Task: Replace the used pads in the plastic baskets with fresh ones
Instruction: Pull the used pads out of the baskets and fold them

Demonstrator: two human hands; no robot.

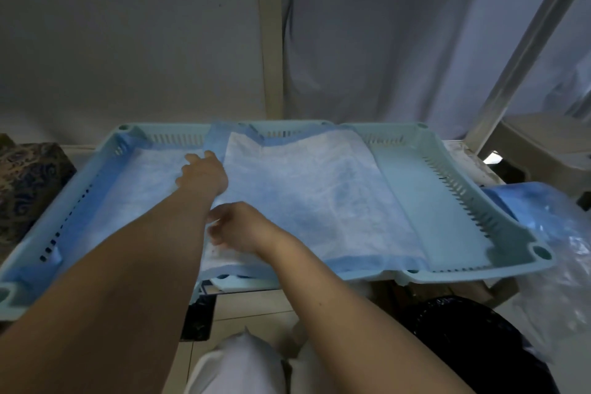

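Note:
Two pale blue plastic baskets stand side by side, the left basket [105, 150] and the right basket [447, 201]. A white pad with blue borders [134, 189] lines the left basket. A second white-and-blue pad [303, 198] lies over the join, covering the left part of the right basket while that basket's right strip stays bare. My left hand [203, 174] reaches to this pad's far left edge, fingers curled on the blue border. My right hand [235, 229] pinches the same pad's left edge nearer to me.
A clear plastic pack with blue pads [543, 221] lies right of the baskets. A black bag [463, 329] sits on the floor at lower right, a beige stool [531, 144] behind, a patterned cushion [28, 179] at left. Grey curtains hang behind.

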